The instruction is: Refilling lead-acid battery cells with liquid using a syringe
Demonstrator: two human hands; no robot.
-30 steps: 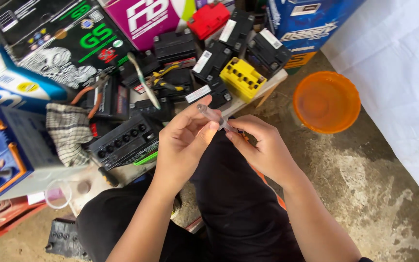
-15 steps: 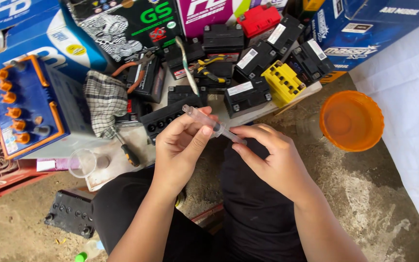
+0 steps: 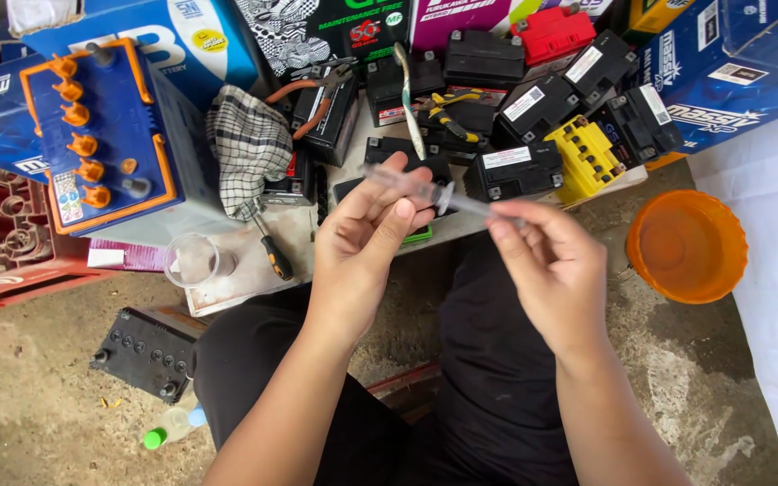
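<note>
**Two hands on a clear syringe above a spread of small batteries**

The left hand (image 3: 366, 238) has its grip closed around the barrel of a clear plastic syringe (image 3: 425, 192), thumb over the top and fingers curled beneath; the right hand (image 3: 551, 265) pinches the plunger end with its fingertips, a narrow grip holding the same syringe; the syringe lies nearly level between the two hands, tilted slightly down toward the right, held in the air over the person's lap in dark trousers (image 3: 488, 378); just beyond it sit black motorcycle batteries (image 3: 511, 169), a yellow battery (image 3: 587, 155) and a red one (image 3: 551, 31), with yellow-handled pliers (image 3: 447, 117) among them; to the left lie a checked cloth (image 3: 247, 148), orange-handled pliers (image 3: 303, 94), a screwdriver (image 3: 270, 247) and a clear plastic cup (image 3: 193, 259); farther left stands a large blue battery with orange caps (image 3: 105, 135); an orange bowl (image 3: 686, 245) rests on the concrete floor (image 3: 38, 396) to the right; another black battery (image 3: 146, 353) and a small bottle with a green cap (image 3: 171, 430) lie near the left knee.
</note>
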